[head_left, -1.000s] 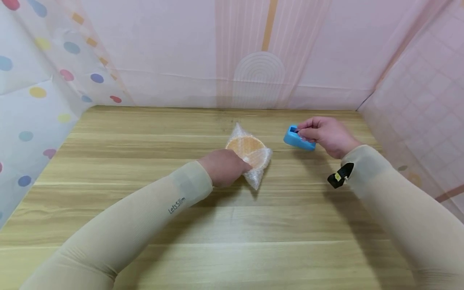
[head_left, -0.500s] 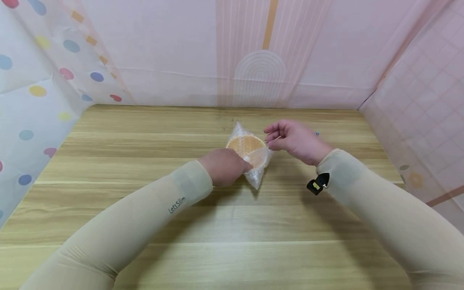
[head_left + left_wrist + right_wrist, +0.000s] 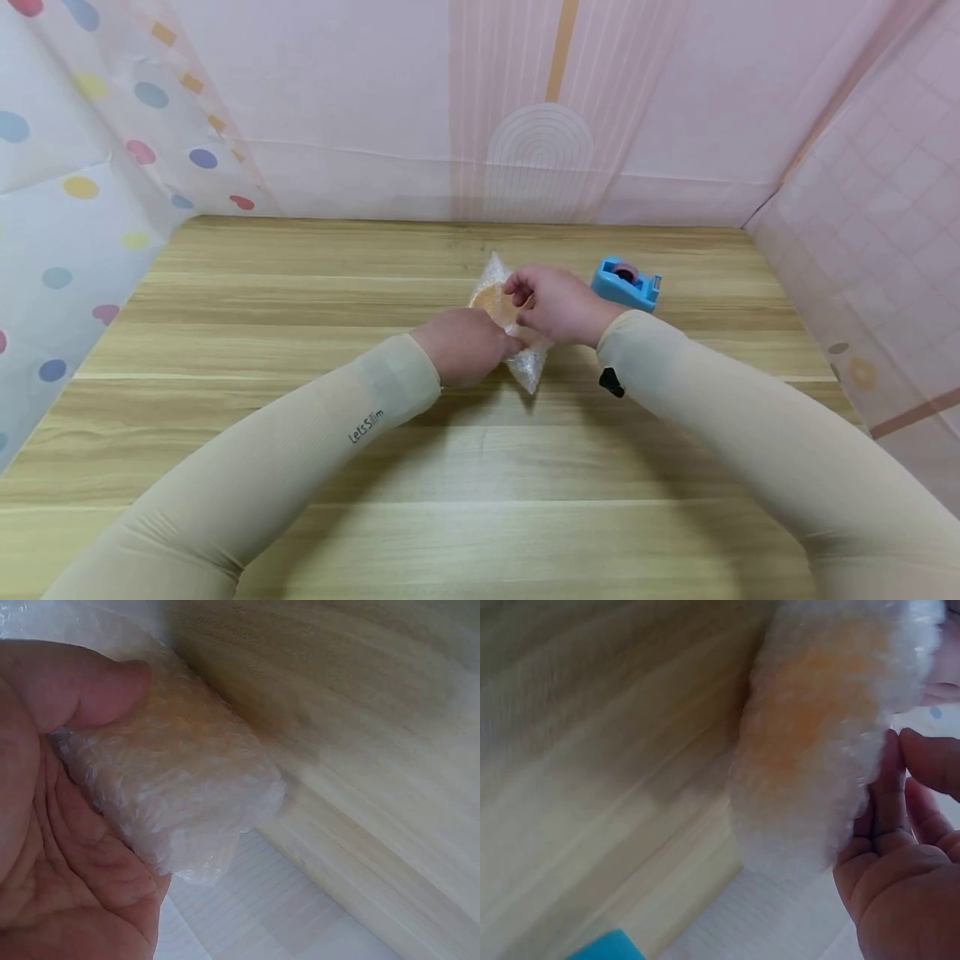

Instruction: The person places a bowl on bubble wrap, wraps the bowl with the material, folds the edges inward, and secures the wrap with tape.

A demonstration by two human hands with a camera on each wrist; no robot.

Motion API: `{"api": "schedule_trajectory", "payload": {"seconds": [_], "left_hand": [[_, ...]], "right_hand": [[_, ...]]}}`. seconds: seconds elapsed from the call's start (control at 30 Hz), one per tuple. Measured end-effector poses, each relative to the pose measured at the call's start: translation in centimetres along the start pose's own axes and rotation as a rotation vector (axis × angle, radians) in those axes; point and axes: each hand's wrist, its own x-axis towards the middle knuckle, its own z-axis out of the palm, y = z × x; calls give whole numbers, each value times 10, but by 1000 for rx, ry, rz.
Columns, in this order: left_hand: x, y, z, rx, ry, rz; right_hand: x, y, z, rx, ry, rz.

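A round orange thing wrapped in clear bubble wrap (image 3: pixel 527 367) lies on the table in the head view, its wrap ending in pointed corners. My left hand (image 3: pixel 465 346) holds its near-left side, thumb (image 3: pixel 112 690) on top of the wrap in the left wrist view. Over the far-right part is my right hand (image 3: pixel 558 304), thumb and forefinger pinched together right at the wrap's edge (image 3: pixel 847 772). Between those fingertips is a short strip of clear tape, mostly hidden. Just beyond the right wrist stands a blue tape dispenser (image 3: pixel 626 287) with a roll in it.
The wood-grain table (image 3: pixel 300 275) reaches back to a pink and white patterned backdrop (image 3: pixel 360 108). Patterned sheets also hang at both sides. A corner of the dispenser (image 3: pixel 607 946) shows low in the right wrist view.
My right hand has moved left from the tape dispenser to the bubble-wrapped thing, bringing the tape strip. The left hand has stayed in place on the wrap.
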Motion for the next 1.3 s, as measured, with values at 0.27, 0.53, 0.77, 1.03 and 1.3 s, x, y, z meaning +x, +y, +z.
{"api": "schedule_trajectory", "payload": {"seconds": [0.27,0.53,0.77,1.03,1.3], "left_hand": [[-1,-1,3,18,74,17],[-1,-1,4,6,78,21],[-2,-1,4,-10,105,27],[-4,0,3,6,110,40],[-3,0,3,12,80,47]], "right_hand": [[8,-8,3,-136,-66,34],[13,-7,8,-209,-59,-22],[14,-2,16,-239,0,-117],[13,3,18,-128,-1,-125],[11,5,10,21,-61,-97]]}}
